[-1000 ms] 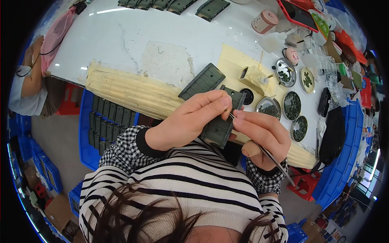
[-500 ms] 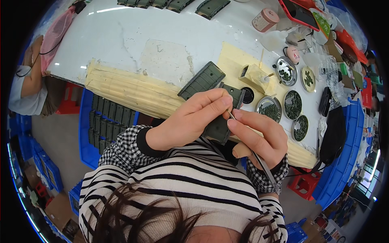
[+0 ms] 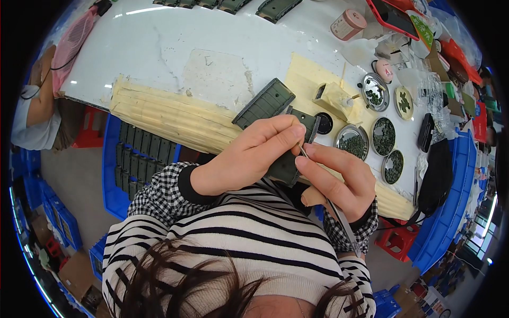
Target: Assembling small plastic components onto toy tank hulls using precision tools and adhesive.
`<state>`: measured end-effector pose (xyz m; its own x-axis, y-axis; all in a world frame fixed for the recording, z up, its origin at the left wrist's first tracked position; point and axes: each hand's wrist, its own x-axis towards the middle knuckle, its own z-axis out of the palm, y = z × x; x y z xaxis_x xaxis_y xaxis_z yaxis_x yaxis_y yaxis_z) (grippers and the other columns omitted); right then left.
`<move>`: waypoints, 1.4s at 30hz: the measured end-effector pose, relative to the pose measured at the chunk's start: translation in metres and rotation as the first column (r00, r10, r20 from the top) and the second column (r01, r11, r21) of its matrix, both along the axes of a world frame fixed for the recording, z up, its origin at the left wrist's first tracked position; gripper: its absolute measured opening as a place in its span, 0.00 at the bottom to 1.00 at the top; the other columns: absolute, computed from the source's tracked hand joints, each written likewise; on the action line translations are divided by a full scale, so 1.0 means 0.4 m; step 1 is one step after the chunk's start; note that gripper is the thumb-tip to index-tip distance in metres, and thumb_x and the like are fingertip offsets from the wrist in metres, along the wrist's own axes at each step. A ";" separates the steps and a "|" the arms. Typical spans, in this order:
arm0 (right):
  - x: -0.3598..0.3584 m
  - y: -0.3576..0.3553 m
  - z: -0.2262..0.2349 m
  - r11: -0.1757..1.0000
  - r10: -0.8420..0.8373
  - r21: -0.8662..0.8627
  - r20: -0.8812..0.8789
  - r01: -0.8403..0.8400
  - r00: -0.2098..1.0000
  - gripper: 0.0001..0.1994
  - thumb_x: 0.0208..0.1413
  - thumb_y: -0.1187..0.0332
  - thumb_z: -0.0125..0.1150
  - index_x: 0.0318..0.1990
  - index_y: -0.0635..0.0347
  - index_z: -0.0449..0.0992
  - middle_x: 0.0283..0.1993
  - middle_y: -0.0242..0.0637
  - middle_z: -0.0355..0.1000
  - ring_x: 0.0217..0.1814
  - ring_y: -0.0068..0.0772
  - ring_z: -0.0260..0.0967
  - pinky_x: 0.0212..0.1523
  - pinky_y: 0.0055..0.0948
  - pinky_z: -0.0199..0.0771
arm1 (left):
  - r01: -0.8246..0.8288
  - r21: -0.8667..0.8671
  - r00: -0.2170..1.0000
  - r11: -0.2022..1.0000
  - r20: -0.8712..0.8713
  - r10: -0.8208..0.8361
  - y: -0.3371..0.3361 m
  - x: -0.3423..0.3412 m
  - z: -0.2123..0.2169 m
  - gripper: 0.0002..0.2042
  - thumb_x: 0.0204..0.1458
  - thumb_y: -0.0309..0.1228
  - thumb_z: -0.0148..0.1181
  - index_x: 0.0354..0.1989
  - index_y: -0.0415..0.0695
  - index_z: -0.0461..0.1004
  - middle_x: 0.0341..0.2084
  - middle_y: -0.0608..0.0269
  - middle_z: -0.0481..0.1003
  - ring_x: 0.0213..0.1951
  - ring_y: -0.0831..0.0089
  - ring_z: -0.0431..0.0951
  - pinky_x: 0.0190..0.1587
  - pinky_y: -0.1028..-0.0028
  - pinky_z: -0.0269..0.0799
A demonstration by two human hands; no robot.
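My right hand is closed around metal tweezers, whose tips reach up to the fingers of my left hand. The left thumb and forefinger are pinched together; whatever small thing sits between them cannot be made out. Under both hands lies a dark green ribbed plastic part, partly covered by my fingers, its upper end showing beyond them. A second green part rests just past my left hand on the yellow-taped table edge. A tan wrap covers one finger of my right hand.
Round dishes of small dark green pieces stand at the right, beside a yellow-taped holder and a black round cap. More green parts line the far edge. A blue crate of them sits lower left.
My right hand and the tweezers have shifted very slightly left. Otherwise the hands and the green parts look the same.
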<state>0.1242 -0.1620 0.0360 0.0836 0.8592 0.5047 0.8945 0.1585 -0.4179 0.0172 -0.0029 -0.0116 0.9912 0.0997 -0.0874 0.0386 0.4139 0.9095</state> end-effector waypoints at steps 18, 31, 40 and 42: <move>-0.013 -0.004 -0.014 0.992 -0.082 0.081 -0.180 0.098 0.980 0.10 0.54 0.68 0.61 0.41 0.65 0.79 0.38 0.42 0.75 0.38 0.38 0.75 0.39 0.32 0.77 | 0.089 -0.049 0.996 0.995 -0.009 -0.089 0.009 -0.005 0.002 0.10 0.66 0.33 0.41 0.44 0.41 0.67 0.35 0.67 0.68 0.35 0.81 0.68 0.41 0.81 0.65; 0.029 -0.025 -0.132 0.816 -0.557 -0.086 -0.381 0.572 0.738 0.08 0.59 0.71 0.55 0.36 0.63 0.80 0.33 0.35 0.76 0.36 0.33 0.63 0.40 0.29 0.64 | -0.193 -0.538 0.979 0.820 -0.156 0.128 0.022 -0.026 0.034 0.27 0.53 0.19 0.55 0.63 0.39 0.58 0.48 0.55 0.72 0.51 0.62 0.74 0.57 0.60 0.73; 0.036 -0.020 -0.153 0.817 -0.561 -0.077 -0.333 0.571 0.758 0.07 0.59 0.70 0.57 0.37 0.61 0.81 0.34 0.33 0.77 0.35 0.32 0.61 0.40 0.28 0.63 | -0.282 -0.439 0.957 0.853 -0.196 0.216 0.017 -0.034 0.037 0.21 0.58 0.24 0.52 0.59 0.48 0.59 0.50 0.50 0.72 0.50 0.65 0.75 0.52 0.62 0.76; 0.036 -0.019 -0.153 0.816 -0.566 -0.083 -0.315 0.572 0.762 0.07 0.59 0.70 0.57 0.37 0.61 0.81 0.33 0.33 0.77 0.35 0.32 0.61 0.40 0.28 0.63 | -0.302 -0.417 0.951 0.857 -0.194 0.241 0.016 -0.035 0.036 0.20 0.58 0.25 0.51 0.59 0.49 0.59 0.50 0.50 0.72 0.50 0.67 0.75 0.51 0.63 0.76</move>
<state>0.1384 -0.1696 -0.0252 0.7087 0.5947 0.3796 0.6450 -0.3280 -0.6902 0.0031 0.0036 0.0026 0.9068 0.2845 -0.3110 -0.0288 0.7780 0.6276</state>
